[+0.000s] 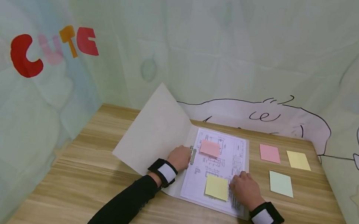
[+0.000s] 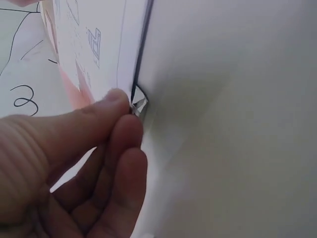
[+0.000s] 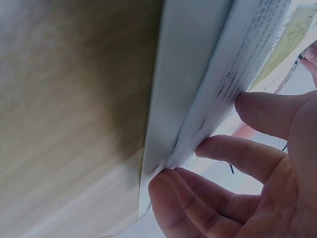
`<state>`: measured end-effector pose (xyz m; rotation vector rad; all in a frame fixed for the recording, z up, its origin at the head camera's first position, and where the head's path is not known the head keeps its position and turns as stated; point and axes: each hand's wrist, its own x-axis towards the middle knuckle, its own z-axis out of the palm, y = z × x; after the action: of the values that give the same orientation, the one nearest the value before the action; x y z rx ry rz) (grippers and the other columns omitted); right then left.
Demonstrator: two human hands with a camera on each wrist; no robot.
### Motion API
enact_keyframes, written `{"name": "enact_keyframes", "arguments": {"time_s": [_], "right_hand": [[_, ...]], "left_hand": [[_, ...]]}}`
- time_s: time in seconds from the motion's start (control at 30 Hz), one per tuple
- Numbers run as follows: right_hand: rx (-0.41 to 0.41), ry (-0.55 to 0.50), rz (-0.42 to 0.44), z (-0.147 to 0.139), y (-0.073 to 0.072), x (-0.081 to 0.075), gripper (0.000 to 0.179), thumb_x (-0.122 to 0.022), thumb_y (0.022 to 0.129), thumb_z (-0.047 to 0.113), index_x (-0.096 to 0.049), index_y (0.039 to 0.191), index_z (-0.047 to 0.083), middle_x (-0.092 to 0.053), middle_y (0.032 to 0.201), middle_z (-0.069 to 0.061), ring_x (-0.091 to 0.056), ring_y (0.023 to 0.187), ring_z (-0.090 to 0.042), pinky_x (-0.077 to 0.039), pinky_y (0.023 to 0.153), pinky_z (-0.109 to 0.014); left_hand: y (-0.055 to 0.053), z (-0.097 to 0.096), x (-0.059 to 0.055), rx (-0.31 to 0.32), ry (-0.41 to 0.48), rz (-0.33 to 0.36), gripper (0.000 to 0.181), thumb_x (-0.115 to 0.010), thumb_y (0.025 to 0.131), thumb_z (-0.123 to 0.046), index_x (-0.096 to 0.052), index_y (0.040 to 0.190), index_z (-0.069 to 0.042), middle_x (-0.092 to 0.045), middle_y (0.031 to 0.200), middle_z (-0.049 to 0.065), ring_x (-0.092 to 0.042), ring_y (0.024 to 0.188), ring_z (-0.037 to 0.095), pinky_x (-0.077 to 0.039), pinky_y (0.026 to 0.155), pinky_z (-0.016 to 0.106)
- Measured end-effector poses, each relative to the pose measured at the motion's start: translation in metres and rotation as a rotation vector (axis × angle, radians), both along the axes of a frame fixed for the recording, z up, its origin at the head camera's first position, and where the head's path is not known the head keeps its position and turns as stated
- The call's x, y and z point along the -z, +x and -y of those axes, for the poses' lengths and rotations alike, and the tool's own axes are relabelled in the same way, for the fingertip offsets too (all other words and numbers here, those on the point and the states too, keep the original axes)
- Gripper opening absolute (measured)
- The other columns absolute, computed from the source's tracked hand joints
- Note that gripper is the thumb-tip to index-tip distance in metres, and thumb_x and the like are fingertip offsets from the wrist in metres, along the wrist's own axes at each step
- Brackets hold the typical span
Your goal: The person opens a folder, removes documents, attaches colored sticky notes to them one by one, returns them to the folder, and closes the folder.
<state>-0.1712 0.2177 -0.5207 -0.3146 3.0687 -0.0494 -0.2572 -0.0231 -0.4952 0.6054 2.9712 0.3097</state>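
Note:
An open white folder [image 1: 160, 132] lies on the table, its cover raised on the left. Printed technical drawings [image 1: 201, 167] fill its right side, bearing a pink sticky note [image 1: 210, 148] and a yellow sticky note [image 1: 217, 187]. At the spine, my left hand [image 1: 179, 157] pinches the metal folder clip [image 2: 139, 101] between thumb and index finger; the fingers partly hide it. My right hand [image 1: 246, 189] rests at the sheets' right edge. In the right wrist view its thumb and fingertips [image 3: 210, 147] touch the papers and the folder's margin, gripping nothing.
Right of the folder, a pink note [image 1: 270, 153], a yellow note [image 1: 298, 160] and a pale green note [image 1: 281, 184] lie on the wood-grain table [image 1: 89, 190]. A printed cloth backdrop [image 1: 223, 57] hangs behind and at both sides.

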Motion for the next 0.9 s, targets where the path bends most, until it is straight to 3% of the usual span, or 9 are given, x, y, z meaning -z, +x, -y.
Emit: {"name": "enact_keyframes", "arguments": {"time_s": [0.13,0.23,0.37,0.47,0.53,0.7,0.77,0.83,0.9], "right_hand": [[-0.012,0.011,-0.017,-0.001,-0.001,0.000,0.027,-0.068,0.087,0.024,-0.069,0.096,-0.002,-0.054,0.077,-0.013,-0.044,0.068,-0.024,-0.045,0.061,-0.035],[-0.017,0.015,-0.015,-0.001,-0.001,0.000,0.027,-0.068,0.087,0.024,-0.070,0.096,-0.002,-0.054,0.077,-0.013,-0.045,0.068,-0.023,-0.045,0.061,-0.034],[-0.016,0.005,0.003,-0.002,-0.001,0.000,0.028,-0.067,0.087,0.024,-0.069,0.097,-0.002,-0.053,0.077,-0.012,-0.044,0.069,-0.024,-0.044,0.062,-0.035],[-0.018,-0.010,0.003,-0.004,-0.001,0.001,0.027,-0.067,0.087,0.024,-0.069,0.097,-0.002,-0.053,0.079,-0.011,-0.044,0.070,-0.023,-0.044,0.063,-0.035],[-0.022,-0.021,-0.003,-0.005,-0.001,0.002,0.027,-0.067,0.087,0.024,-0.069,0.097,-0.001,-0.054,0.081,-0.012,-0.045,0.071,-0.024,-0.045,0.065,-0.036],[-0.043,-0.020,-0.007,-0.006,-0.001,0.004,0.031,-0.069,0.086,0.028,-0.069,0.099,0.000,-0.057,0.087,-0.014,-0.047,0.075,-0.025,-0.046,0.068,-0.037],[-0.059,-0.014,-0.008,-0.008,-0.001,0.004,0.033,-0.069,0.085,0.030,-0.069,0.100,0.000,-0.058,0.090,-0.015,-0.047,0.076,-0.026,-0.047,0.069,-0.038],[-0.076,-0.009,-0.019,-0.011,-0.001,0.005,0.034,-0.070,0.085,0.031,-0.069,0.100,0.001,-0.058,0.091,-0.015,-0.049,0.078,-0.026,-0.048,0.071,-0.039],[-0.093,-0.002,-0.038,-0.014,-0.002,0.004,0.034,-0.070,0.085,0.032,-0.070,0.101,0.002,-0.059,0.093,-0.015,-0.050,0.081,-0.027,-0.049,0.074,-0.040]], "left_hand": [[0.006,-0.001,0.000,-0.014,-0.044,-0.007,0.025,-0.067,0.083,-0.007,-0.059,0.059,-0.008,-0.043,0.054,-0.001,-0.037,0.048,0.011,-0.032,0.041,0.024],[0.017,-0.002,0.000,-0.014,-0.073,0.010,0.026,-0.066,0.087,-0.020,-0.061,0.065,-0.008,-0.047,0.057,0.000,-0.040,0.049,0.011,-0.034,0.041,0.024],[0.040,0.002,-0.002,0.030,-0.037,0.040,0.032,-0.063,0.090,-0.031,-0.061,0.067,-0.009,-0.047,0.055,0.000,-0.041,0.047,0.011,-0.033,0.040,0.024],[0.060,0.010,-0.005,0.097,0.044,0.088,0.031,-0.062,0.091,-0.031,-0.063,0.068,-0.009,-0.047,0.054,-0.003,-0.040,0.047,0.009,-0.032,0.042,0.023],[0.073,0.019,-0.006,0.166,0.118,0.163,0.028,-0.061,0.091,-0.030,-0.066,0.071,-0.010,-0.047,0.054,-0.005,-0.040,0.048,0.007,-0.032,0.044,0.022],[0.096,0.052,-0.004,0.384,0.289,0.462,0.024,-0.058,0.094,-0.025,-0.068,0.076,-0.012,-0.046,0.056,-0.012,-0.041,0.048,0.001,-0.032,0.046,0.017],[0.102,0.067,0.000,0.433,0.341,0.566,0.028,-0.055,0.095,-0.023,-0.065,0.072,-0.010,-0.048,0.055,-0.012,-0.041,0.048,0.000,-0.032,0.046,0.016],[0.107,0.083,0.004,0.428,0.401,0.651,0.032,-0.054,0.096,-0.022,-0.063,0.069,-0.007,-0.052,0.055,-0.011,-0.045,0.048,0.000,-0.035,0.046,0.016],[0.108,0.097,0.007,0.382,0.466,0.720,0.037,-0.053,0.097,-0.021,-0.062,0.066,-0.003,-0.055,0.055,-0.007,-0.048,0.047,0.002,-0.039,0.045,0.017]]}}
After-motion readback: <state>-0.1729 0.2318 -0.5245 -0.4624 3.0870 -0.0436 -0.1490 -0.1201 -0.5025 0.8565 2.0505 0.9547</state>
